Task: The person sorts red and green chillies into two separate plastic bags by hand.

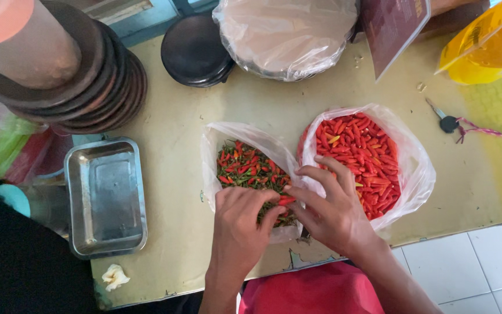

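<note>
Both hands over the near bag of stemmed chillies (pixel 245 168) in the middle of the table (pixel 175 116). Left hand (pixel 240 224) curled, fingers dipped among the chillies; right hand (pixel 331 206) with fingers together, pinching one red chilli (pixel 286 200) at the bag's edge. Just right: bag of stemless red chillies (pixel 361 157). Left: metal tray (pixel 106 197).

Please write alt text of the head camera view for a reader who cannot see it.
Two bare hands, left hand and right hand, pick at a clear bag of stemmed chillies on a yellowish table. Beside it lies a bag of red chillies; a metal tray sits left.
</note>
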